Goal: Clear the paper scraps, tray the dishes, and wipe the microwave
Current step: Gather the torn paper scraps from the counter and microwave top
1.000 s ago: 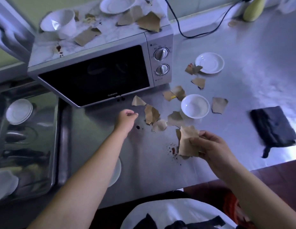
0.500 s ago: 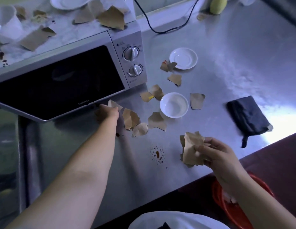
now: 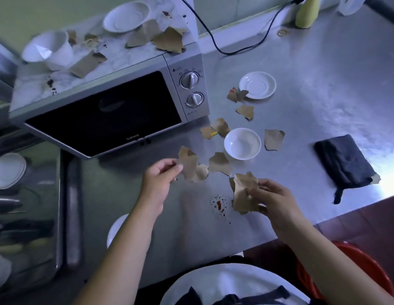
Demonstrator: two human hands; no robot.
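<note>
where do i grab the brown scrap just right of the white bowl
Probably pinch the scrap by its near edge, coming from the front right: it lies flat on the counter, that edge looks slightly lifted with a dark shadow, and the white bowl crowds its left side.

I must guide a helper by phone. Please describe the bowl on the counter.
Start at the microwave. Beside its knobs, two white dishes sit on the counter. The bowl is the nearer, deeper one; the saucer behind it is flat.
</note>
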